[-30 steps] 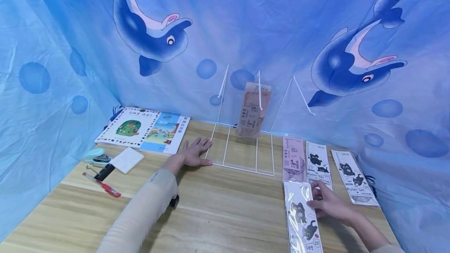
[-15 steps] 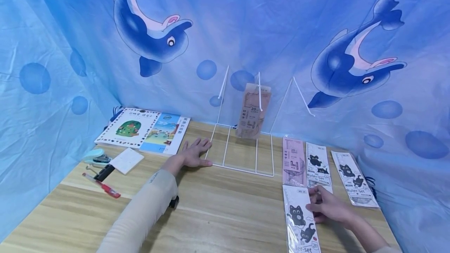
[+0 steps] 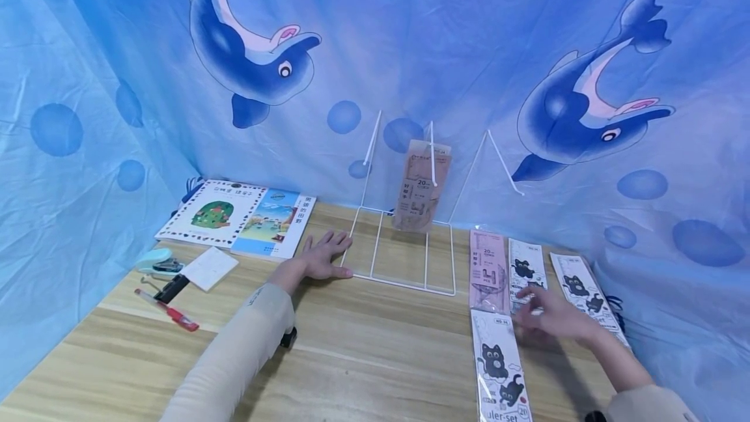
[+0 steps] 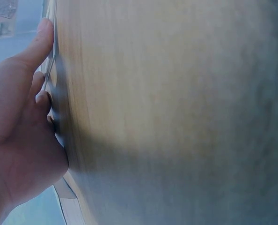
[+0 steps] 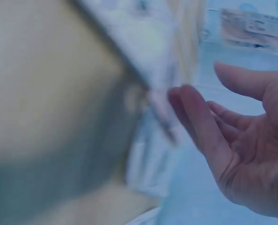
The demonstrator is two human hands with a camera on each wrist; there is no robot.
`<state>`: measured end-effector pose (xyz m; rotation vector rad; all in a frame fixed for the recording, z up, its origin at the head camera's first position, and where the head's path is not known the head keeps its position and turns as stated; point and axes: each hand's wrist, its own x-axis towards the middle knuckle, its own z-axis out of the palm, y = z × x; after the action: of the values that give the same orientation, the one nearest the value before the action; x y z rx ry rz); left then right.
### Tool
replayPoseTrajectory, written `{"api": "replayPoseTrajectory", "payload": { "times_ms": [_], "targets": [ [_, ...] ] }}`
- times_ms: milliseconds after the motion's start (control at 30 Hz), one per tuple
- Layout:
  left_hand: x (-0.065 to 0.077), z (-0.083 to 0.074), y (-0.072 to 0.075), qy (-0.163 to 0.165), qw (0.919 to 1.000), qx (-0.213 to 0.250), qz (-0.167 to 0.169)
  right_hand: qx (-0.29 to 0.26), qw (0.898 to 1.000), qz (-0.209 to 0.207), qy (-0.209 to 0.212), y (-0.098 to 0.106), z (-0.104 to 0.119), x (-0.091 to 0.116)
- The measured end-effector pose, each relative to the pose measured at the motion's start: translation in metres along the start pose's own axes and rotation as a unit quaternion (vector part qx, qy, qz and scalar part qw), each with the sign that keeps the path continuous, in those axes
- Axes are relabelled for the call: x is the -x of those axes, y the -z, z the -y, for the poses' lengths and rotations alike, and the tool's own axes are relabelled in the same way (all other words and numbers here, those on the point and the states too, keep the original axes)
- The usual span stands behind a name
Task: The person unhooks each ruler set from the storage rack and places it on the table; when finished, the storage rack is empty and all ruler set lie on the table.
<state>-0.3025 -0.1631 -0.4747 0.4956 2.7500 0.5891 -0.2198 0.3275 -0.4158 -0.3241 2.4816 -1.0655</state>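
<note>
My left hand (image 3: 321, 258) rests flat at the left side of a white wire rack (image 3: 404, 284), its fingers spread over the frame. A packaged pink ruler set (image 3: 417, 194) hangs from the rack's middle hook. My right hand (image 3: 553, 318) is held above the table, thumb and fingers apart and loosely bent, with nothing between them in the right wrist view. Just left of it lies a white cat-print ruler set (image 3: 498, 370). Another cat-print ruler set (image 3: 526, 256) is partly hidden behind the right fingers. A pink ruler set (image 3: 489, 266) lies beside that one.
One more cat-print ruler set (image 3: 577, 282) lies at the far right. On the left are two books (image 3: 234, 217), a stapler (image 3: 159, 262), a white pad (image 3: 209, 268), a black binder clip (image 3: 172, 289) and a red pen (image 3: 178, 316). A blue dolphin curtain (image 3: 410, 38) encloses the table.
The front cat-print ruler set was shifted slightly toward me and now lies released. My right hand has lifted off its edge and moved up and right. The left hand stays put.
</note>
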Motion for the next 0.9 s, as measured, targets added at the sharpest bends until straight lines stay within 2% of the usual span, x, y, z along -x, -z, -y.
{"api": "replayPoseTrajectory", "payload": {
  "times_ms": [200, 333, 500, 700, 900],
  "targets": [
    [0.002, -0.001, 0.002, 0.001, 1.0, 0.001, -0.001, 0.012, 0.993, -0.093, 0.075, 0.019, 0.049, -0.047],
    [0.002, -0.001, 0.002, -0.002, 1.0, -0.002, -0.004, -0.001, 0.982, -0.149, 0.12, 0.023, 0.078, -0.086],
    [0.002, -0.002, -0.002, -0.007, 1.0, 0.001, -0.003, -0.038, 0.964, -0.212, 0.158, 0.019, 0.101, -0.125],
    [0.001, -0.002, -0.002, -0.004, 1.0, 0.0, -0.006, -0.107, 0.944, -0.269, 0.158, 0.01, 0.112, -0.159],
    [0.0, -0.001, -0.001, -0.002, 1.0, 0.0, -0.002, -0.117, 0.941, -0.281, 0.146, 0.003, 0.121, -0.177]
  ]
}}
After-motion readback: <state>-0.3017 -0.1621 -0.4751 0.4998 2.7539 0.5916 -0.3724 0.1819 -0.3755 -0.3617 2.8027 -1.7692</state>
